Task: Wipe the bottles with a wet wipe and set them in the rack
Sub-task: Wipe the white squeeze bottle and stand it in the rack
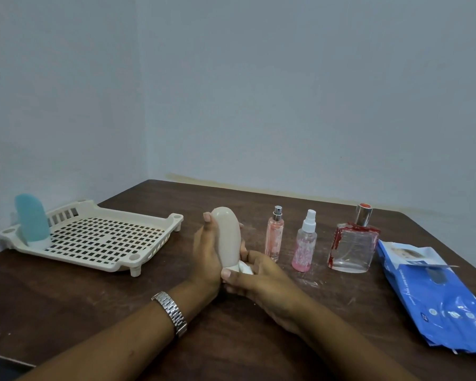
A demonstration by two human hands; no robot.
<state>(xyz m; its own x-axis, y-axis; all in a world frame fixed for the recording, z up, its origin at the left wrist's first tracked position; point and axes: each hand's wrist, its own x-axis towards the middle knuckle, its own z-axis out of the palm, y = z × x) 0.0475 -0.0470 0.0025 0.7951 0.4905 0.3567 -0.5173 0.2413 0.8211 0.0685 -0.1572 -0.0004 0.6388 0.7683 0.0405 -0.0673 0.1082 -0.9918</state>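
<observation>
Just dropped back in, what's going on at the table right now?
A person is wiping a beige bottle: the left hand grips its body while the right hand rubs a white wipe around its lower end. A blue bottle already stands in the rack. A slim pink bottle, a pink spray bottle and a square glass bottle wait on the table, near the wipes pack.

Wipe: small white wet wipe (244, 268), mostly hidden by the right hand (259, 280) at the foot of the beige rounded plastic bottle (228, 237).
Pack: blue foil wipe pack (434, 292), right of that bottle, cut off at the view's edge; print unreadable.
</observation>
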